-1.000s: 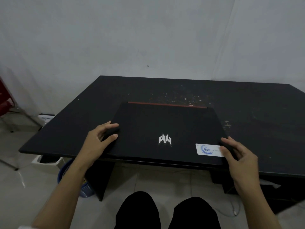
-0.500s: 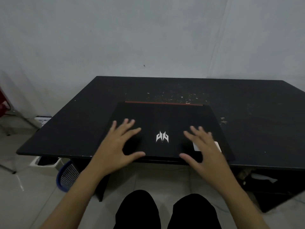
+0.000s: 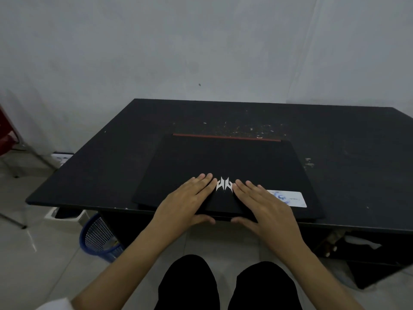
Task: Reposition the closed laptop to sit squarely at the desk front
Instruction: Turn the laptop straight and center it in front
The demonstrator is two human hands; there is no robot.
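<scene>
The closed black laptop [image 3: 223,157] lies at the front middle of the black desk [image 3: 107,157]. It has a red strip along its far edge, a white logo [image 3: 224,185] and a white sticker [image 3: 290,198]. Its front edge hangs slightly over the desk front and runs nearly parallel to it. My left hand [image 3: 185,202] lies flat on the lid just left of the logo, thumb hooked under the front edge. My right hand [image 3: 266,206] mirrors it right of the logo, partly covering the sticker.
Pale specks dot the desk behind the laptop. A grey wall stands close behind the desk. Below on the left are a blue mesh basket [image 3: 98,238] and a white box [image 3: 64,214]. A red chair [image 3: 6,135] is at far left. My knees [image 3: 187,283] are under the desk front.
Both hands left the laptop's side edges, came inward over the lid, and now rest side by side at its front middle with thumbs under the edge. The laptop has hardly shifted.
</scene>
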